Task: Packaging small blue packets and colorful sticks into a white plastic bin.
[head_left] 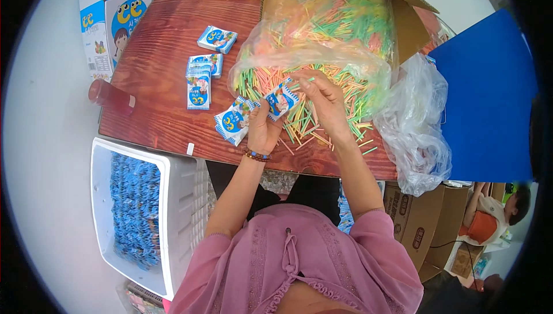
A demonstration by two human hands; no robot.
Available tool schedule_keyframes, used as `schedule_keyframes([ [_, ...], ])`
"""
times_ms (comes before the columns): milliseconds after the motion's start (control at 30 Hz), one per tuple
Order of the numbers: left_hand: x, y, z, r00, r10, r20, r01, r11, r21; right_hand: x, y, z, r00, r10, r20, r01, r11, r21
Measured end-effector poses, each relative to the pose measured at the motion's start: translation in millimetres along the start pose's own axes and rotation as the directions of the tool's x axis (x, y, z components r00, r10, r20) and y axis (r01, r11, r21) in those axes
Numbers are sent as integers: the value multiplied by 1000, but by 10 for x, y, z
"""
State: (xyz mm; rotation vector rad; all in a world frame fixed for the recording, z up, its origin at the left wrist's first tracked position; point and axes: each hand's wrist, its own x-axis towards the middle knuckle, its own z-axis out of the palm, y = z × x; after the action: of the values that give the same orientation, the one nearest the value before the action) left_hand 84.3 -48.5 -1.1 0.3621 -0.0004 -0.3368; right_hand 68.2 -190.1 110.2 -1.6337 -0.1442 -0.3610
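Note:
My left hand (265, 131) grips a small blue and white packet (281, 103), held tilted above the table's near part. Close to the packet's upper end, the fingers of my right hand (325, 94) pinch thin coloured sticks (311, 79); a green tip shows, and how many they hold I cannot tell. Behind and below both hands, loose pink, green and yellow sticks (360, 92) spill from a large clear plastic bag (345, 55). Just left of my left hand lie several more packets (233, 121), overlapping one another.
Small packet stacks (199, 86) and another packet pile (218, 39) lie on the red-brown wooden table (167, 37). A pink-red bottle (112, 96) is at its left edge. A white crate (166, 199) holds many blue packets. Crumpled plastic (417, 124) hangs at right, beside a blue panel (484, 95).

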Motion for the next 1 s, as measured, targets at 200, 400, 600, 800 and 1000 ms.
schedule_keyframes([
  [200,-34,37,13,997,-41,-61,35,995,-98,-55,140,-139,985,134,-109,-81,915,394],
  [400,26,-22,215,1000,6,-17,-8,997,-79,-242,163,354,972,155,-177,-118,972,204],
  [600,-57,41,218,999,-36,29,39,993,-113,-45,60,-17,975,217,44,-218,975,40],
  [800,-10,389,336,985,32,168,-131,778,615,50,-89,-59,925,291,245,-255,952,-168],
  [1000,-5,559,277,991,70,114,-130,705,697,256,55,108,928,203,313,-153,972,-178],
])
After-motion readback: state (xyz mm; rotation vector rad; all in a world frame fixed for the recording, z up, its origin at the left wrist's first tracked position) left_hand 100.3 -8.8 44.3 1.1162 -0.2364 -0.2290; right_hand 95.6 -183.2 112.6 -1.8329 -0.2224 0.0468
